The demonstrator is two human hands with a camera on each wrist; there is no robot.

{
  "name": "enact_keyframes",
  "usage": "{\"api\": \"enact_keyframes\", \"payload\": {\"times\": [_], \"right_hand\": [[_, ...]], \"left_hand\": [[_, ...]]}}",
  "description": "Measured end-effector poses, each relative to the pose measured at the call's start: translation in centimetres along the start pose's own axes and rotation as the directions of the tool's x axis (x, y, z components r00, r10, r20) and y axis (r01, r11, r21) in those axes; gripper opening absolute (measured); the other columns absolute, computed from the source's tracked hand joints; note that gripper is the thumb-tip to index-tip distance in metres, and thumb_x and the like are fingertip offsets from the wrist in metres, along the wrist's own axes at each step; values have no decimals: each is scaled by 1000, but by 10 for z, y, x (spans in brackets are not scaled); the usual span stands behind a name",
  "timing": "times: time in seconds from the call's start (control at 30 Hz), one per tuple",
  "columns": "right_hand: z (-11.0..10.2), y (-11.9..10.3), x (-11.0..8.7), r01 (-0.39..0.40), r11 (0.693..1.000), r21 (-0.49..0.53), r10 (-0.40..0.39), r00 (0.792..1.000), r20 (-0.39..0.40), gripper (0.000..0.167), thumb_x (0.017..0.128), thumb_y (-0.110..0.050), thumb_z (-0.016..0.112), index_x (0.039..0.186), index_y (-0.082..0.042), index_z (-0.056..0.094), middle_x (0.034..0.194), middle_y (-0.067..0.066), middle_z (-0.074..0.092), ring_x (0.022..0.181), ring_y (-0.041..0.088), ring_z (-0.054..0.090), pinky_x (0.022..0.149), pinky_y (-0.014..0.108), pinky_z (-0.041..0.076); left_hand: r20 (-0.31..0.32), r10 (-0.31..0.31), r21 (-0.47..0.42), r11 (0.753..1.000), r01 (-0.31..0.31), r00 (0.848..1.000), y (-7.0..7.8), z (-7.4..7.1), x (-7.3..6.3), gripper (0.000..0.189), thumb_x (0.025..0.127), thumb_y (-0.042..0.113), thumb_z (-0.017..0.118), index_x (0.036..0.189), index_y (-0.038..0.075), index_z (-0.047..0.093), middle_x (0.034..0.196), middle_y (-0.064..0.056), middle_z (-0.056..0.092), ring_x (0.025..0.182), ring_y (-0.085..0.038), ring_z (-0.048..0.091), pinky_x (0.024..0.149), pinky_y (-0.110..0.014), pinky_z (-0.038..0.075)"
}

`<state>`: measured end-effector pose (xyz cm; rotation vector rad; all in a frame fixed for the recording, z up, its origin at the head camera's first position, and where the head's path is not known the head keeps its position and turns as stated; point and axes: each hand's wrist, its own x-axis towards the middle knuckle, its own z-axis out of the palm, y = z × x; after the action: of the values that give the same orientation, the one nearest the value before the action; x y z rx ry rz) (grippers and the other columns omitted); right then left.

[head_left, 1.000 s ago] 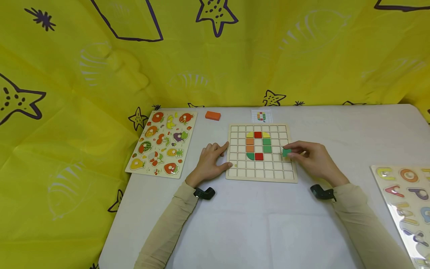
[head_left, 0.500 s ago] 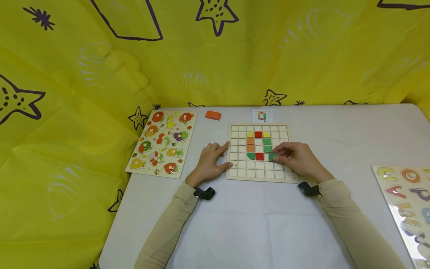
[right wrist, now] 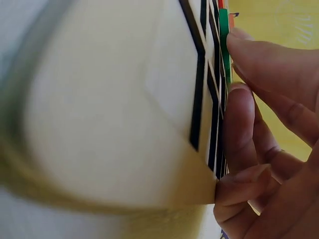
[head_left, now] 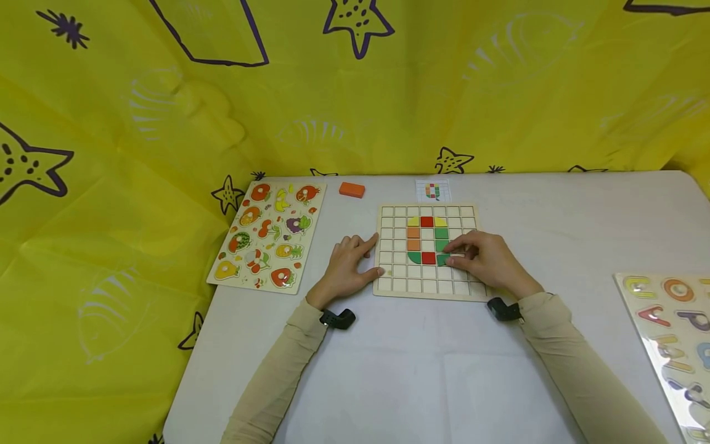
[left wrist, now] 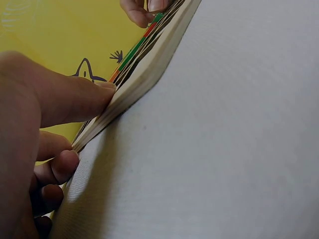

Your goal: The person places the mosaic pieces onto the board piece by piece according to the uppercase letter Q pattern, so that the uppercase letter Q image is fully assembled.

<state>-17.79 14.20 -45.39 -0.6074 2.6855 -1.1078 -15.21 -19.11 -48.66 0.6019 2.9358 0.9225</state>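
Note:
A wooden grid board lies on the table with a ring of coloured tiles set in its squares. At the ring's lower right corner my right hand pinches a green tile between thumb and fingertips. The right wrist view has the thumb on the green tile, close over the black grid lines. My left hand steadies the board's left side, thumb and index finger spread. In the left wrist view its thumb presses on the rim, with the other fingers bent below.
Behind the board lies a small pattern card, with an orange block to its left. A fruit puzzle board is at the left, a letter puzzle board at the right edge. A yellow patterned cloth hangs behind.
My right hand has moved left over the board, bringing the green tile from the right-hand squares to the ring's lower right corner. The left hand has stayed at the board's edge.

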Motion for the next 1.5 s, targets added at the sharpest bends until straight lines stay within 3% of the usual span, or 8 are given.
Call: {"api": "enact_keyframes", "payload": {"times": [0.27, 0.77, 0.9, 1.07, 1.23, 1.37, 1.5], "right_hand": [[2, -3, 2, -2, 1000, -9, 2, 1000, -10, 19, 91, -17, 85, 107, -8, 82, 105, 10, 73, 80, 21, 53, 67, 28, 41], [-4, -2, -2, -10, 1000, -4, 10, 999, -31, 16, 92, -18, 84, 106, -9, 83, 99, 8, 71, 81, 21, 55, 69, 28, 43], [-17, 6, -12, -27, 999, -17, 25, 997, -76, 17, 91, -20, 85, 105, -10, 83, 98, 6, 73, 82, 20, 57, 70, 26, 44], [-41, 21, -34, -102, 994, -50, 96, 989, -113, 22, 91, -26, 86, 107, -11, 83, 99, 6, 76, 82, 14, 59, 68, 24, 46], [-62, 37, -61, -184, 978, -94, 178, 981, -72, 34, 91, -34, 85, 116, -11, 80, 99, 6, 77, 79, 2, 59, 64, 26, 48], [-72, 48, -80, -202, 968, -148, 197, 979, -51, 39, 91, -35, 85, 119, -9, 79, 100, 6, 78, 79, -7, 57, 66, 25, 47], [-75, 56, -96, -211, 959, -190, 209, 977, -32, 41, 90, -35, 86, 118, -7, 78, 99, 6, 78, 85, 5, 64, 69, 23, 46]], "left_hand": [[-6, 6, 0, 1000, -6, 1000, 1, -1, -1, 78, 92, 33, 78, 158, 4, 49, 99, -5, 53, 90, -21, 39, 85, -36, 27], [-11, 14, -6, 1000, -14, 1000, 3, -2, 0, 78, 92, 33, 78, 157, 3, 49, 99, -6, 54, 90, -22, 39, 84, -35, 27], [-13, 15, -3, 1000, -15, 1000, 3, -2, 0, 78, 91, 33, 79, 157, 3, 50, 98, -5, 54, 90, -21, 39, 84, -35, 27], [-9, 15, 6, 1000, -15, 1000, 3, -1, 0, 78, 92, 33, 78, 157, 3, 49, 99, -6, 54, 89, -22, 39, 84, -35, 27], [-2, 7, 18, 1000, -7, 1000, 1, 0, 0, 78, 92, 33, 78, 158, 4, 49, 99, -6, 54, 90, -21, 40, 85, -36, 28], [-1, 3, 13, 1000, -3, 1000, 1, 1, 0, 78, 92, 33, 79, 158, 4, 49, 99, -7, 54, 91, -22, 41, 86, -37, 28], [-6, 9, 5, 1000, -9, 1000, 2, 0, -1, 78, 92, 33, 79, 158, 4, 49, 99, -7, 54, 90, -22, 40, 85, -37, 28]]}}
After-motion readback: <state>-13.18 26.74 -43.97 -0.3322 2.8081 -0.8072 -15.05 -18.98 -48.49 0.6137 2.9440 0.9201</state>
